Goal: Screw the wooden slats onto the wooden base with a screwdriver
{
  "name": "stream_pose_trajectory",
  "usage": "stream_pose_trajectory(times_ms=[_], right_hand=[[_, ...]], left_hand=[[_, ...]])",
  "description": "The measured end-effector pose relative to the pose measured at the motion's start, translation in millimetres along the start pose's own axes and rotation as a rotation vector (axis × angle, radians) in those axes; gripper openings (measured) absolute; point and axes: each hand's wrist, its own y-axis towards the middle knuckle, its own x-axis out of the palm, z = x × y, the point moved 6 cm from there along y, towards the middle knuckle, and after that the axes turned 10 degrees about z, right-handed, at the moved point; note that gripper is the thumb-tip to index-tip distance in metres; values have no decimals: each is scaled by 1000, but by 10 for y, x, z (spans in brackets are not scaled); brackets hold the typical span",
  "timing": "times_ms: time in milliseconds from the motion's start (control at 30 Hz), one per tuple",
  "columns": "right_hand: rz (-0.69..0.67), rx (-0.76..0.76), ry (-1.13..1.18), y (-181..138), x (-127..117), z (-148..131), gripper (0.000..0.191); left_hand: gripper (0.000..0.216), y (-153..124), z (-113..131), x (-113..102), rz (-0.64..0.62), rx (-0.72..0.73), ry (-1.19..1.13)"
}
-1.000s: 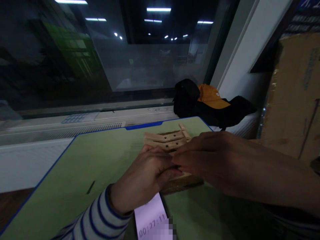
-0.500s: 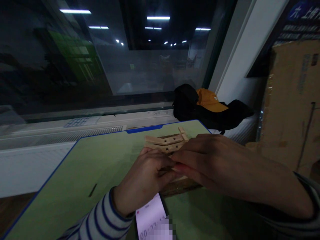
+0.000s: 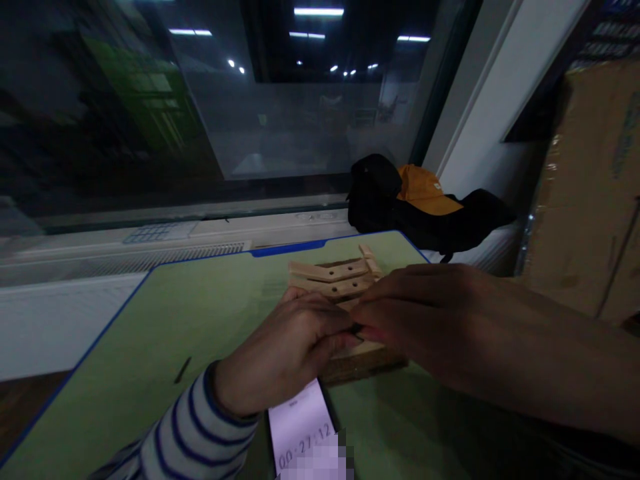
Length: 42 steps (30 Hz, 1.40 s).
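Observation:
My left hand (image 3: 305, 333) is closed, its thumb and fingers pressed at the front of a small wooden assembly. My right hand (image 3: 425, 313) meets it from the right, fingers pinched together. A small dark bit shows between the fingertips of both hands, too hidden to name. Under and behind them are pale wooden strips (image 3: 333, 272) with round holes, lying on a brown board (image 3: 363, 369). An upright wooden piece (image 3: 370, 261) stands at the strips' far right end. The hands cover the middle of the assembly.
The green table (image 3: 225, 313) has a blue edge. A phone (image 3: 300, 420) showing a timer lies in front of the board. A thin dark stick (image 3: 183, 370) rests at left. Beyond are a black bag (image 3: 375, 193), an orange cap (image 3: 425, 190) and a cardboard box (image 3: 590, 187).
The view has shifted slightly. Both hands stay together over the wooden assembly, the right hand a little changed in angle, with a small dark bit now showing between the fingertips.

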Motion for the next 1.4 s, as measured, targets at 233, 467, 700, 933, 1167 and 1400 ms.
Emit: stream_pose_trajectory(times_ms=[233,467,700,933,1167,1400], right_hand=[[81,-45,-14,14,6,-12,18],[71,-64,26,15,-33,0,24],[-3,0,64,14,-13,19,16],[61,-59,-63,18,7,-15,14],[83,-60,-56,11,-6,-7,22],[46,-76,75,18,34,7,14]], left_hand=[[9,2,-7,-48,159,-19,82],[11,-6,-9,-55,192,-22,114],[13,1,1,-29,50,-13,19],[15,-2,-15,-39,83,-13,71],[12,-8,5,-78,217,-6,90],[12,-21,-10,-46,161,21,52]])
